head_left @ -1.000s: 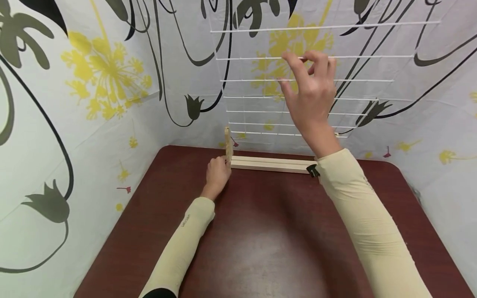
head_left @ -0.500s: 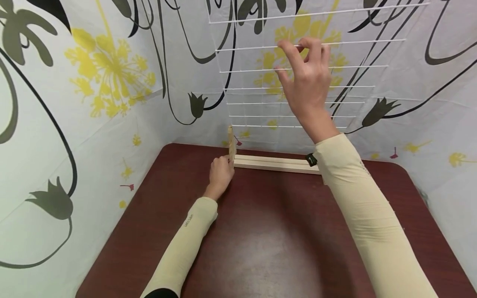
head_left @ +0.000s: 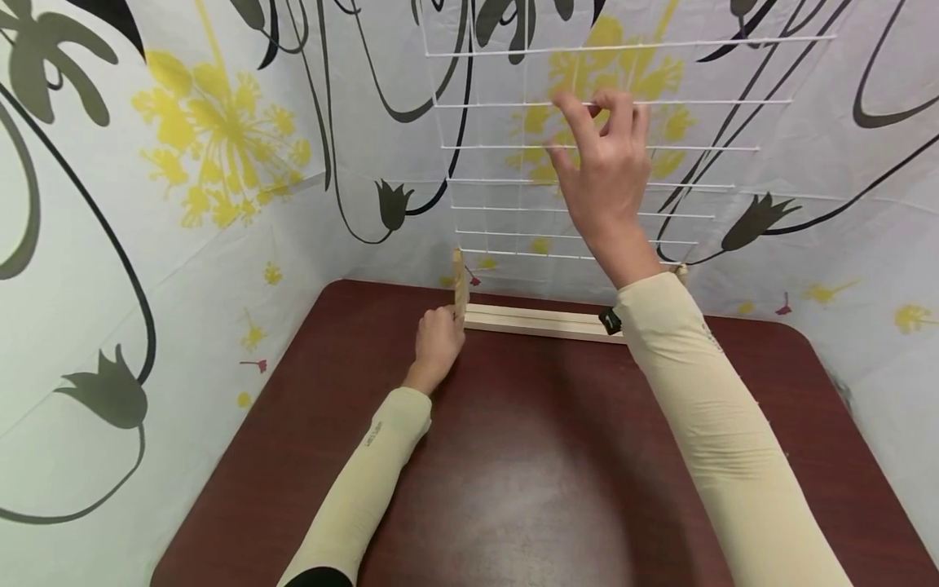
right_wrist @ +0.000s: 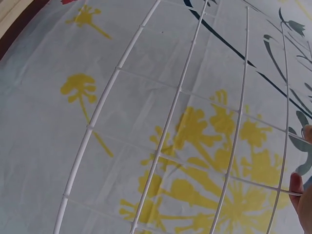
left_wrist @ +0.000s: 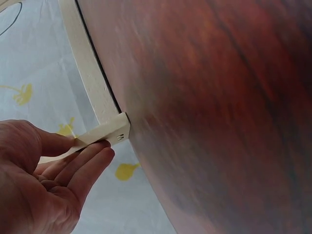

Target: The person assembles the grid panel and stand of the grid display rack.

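Note:
My right hand [head_left: 607,167] is raised at the back and grips a white wire grid [head_left: 719,102], its fingers curled over one wire and its thumb at the wire below. The grid stands tall above a pale wooden base [head_left: 543,322] at the table's far edge. Low on the left, my left hand [head_left: 438,336] holds the base's upright end piece [head_left: 460,281]. The left wrist view shows the thumb on one side of this wooden piece [left_wrist: 109,130] and fingers on the other. In the right wrist view the grid's wires [right_wrist: 90,126] cross the picture, with my thumb [right_wrist: 295,184] at the right edge.
A dark red-brown table [head_left: 499,456] fills the space before me. Patterned white cloth [head_left: 220,269] hangs behind and on both sides, close to the grid. My right forearm [head_left: 704,391] covers the right end of the base, where a small wooden tip [head_left: 681,271] shows.
The grid and my right hand rose slightly in view, then came down a little. A wooden tip now shows behind my right wrist. My left hand keeps its hold on the upright piece.

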`<action>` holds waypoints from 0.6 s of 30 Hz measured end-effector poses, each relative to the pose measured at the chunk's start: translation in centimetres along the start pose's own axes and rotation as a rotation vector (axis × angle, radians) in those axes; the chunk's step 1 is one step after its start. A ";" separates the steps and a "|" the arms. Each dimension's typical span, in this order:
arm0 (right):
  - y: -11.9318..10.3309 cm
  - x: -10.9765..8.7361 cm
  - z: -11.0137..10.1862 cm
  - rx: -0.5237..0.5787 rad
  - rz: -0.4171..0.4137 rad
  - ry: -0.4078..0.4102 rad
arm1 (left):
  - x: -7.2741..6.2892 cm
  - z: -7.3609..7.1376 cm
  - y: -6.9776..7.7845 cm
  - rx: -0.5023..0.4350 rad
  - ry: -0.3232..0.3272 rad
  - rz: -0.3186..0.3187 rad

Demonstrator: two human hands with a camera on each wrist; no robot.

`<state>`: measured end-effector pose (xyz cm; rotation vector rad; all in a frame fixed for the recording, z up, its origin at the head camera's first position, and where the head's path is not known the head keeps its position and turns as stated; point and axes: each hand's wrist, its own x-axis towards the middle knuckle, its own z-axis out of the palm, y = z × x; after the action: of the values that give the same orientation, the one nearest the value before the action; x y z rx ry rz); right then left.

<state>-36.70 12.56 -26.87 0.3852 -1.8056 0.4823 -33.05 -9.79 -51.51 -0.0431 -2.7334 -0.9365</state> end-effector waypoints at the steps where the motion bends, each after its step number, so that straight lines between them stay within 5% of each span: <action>1: 0.0 -0.2 0.1 -0.001 0.002 -0.001 | 0.0 0.0 0.0 0.002 0.000 0.002; 18: 0.8 -1.5 0.6 -0.013 0.047 -0.013 | 0.2 -0.2 0.1 0.015 -0.002 0.002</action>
<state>-37.14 12.93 -28.53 0.3385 -1.8329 0.5020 -33.17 -9.85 -51.24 -0.0439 -2.7418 -0.9160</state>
